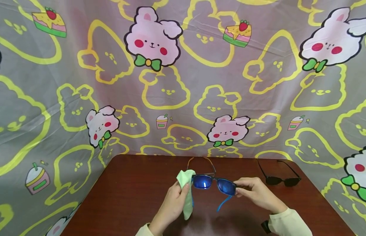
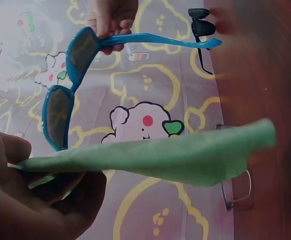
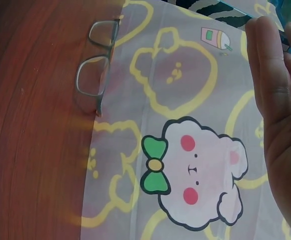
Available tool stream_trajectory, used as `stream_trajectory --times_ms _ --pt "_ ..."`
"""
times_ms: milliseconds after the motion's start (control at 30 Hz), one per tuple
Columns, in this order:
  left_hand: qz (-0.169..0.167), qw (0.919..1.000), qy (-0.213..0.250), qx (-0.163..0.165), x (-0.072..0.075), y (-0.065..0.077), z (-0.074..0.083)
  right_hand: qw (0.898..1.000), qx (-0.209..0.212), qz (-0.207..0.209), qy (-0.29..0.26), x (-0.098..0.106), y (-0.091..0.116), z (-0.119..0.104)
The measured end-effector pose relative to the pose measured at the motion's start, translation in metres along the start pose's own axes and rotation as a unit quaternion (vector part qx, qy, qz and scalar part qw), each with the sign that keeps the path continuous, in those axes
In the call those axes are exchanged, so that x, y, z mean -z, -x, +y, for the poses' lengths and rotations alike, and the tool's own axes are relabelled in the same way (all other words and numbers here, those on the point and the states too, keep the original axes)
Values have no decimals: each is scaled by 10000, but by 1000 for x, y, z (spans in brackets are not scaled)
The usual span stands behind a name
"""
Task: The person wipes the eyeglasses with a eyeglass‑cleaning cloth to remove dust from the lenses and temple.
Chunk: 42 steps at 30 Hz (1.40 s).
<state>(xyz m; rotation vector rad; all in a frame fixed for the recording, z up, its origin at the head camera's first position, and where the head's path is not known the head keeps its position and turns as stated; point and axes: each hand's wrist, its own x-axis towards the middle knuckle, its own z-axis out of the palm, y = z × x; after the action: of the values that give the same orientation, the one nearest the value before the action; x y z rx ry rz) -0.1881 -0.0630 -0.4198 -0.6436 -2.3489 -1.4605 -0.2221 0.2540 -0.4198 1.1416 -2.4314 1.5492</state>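
A pair of sunglasses with dark blue mirrored lenses and blue temples is held up over the table. My right hand pinches it at the hinge corner of the right-hand lens, where a blue temple hangs down. My left hand grips a light green cloth at the other end of the frame, the thumb lying over it. In the left wrist view the cloth stretches out flat from the fingers, and the sunglasses' near end meets its edge. Fingers of the right hand show in the right wrist view.
Thin-framed eyeglasses lie near the table's far edge, partly behind the sunglasses in the head view. Black sunglasses rest at the back right of the brown wooden table. A patterned cloth curtain hangs behind and along both sides.
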Motion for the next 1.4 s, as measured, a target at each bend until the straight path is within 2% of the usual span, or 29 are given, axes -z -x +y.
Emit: stream_trajectory --times_ms 133,300,433,733,867,1000,1233,1400 --pt "179 9973 -556 -449 -2 2 -3 9999 135 39 98 -3 -1 -2" --pt "421 9842 -1356 -1058 -3 6 -6 9980 479 174 364 -5 -3 -21" --pt "311 9746 -1690 -1438 -3 9 -9 9972 625 214 344 -6 -5 -32" --pt "79 9475 -2195 -2323 0 10 -12 9972 631 318 239 -6 -3 -29" --pt "-84 9444 -2324 -2325 1 10 -11 9975 614 274 232 -6 -4 -32" --pt "-179 9419 -2461 -2277 1 11 -11 9972 646 272 242 -6 -3 -26" --pt "3 9198 -2827 -2720 -1 10 -12 9965 697 380 272 -7 -3 -36" --pt "-57 9149 -3011 -2687 -1 10 -11 9958 680 466 401 -8 -2 -39"
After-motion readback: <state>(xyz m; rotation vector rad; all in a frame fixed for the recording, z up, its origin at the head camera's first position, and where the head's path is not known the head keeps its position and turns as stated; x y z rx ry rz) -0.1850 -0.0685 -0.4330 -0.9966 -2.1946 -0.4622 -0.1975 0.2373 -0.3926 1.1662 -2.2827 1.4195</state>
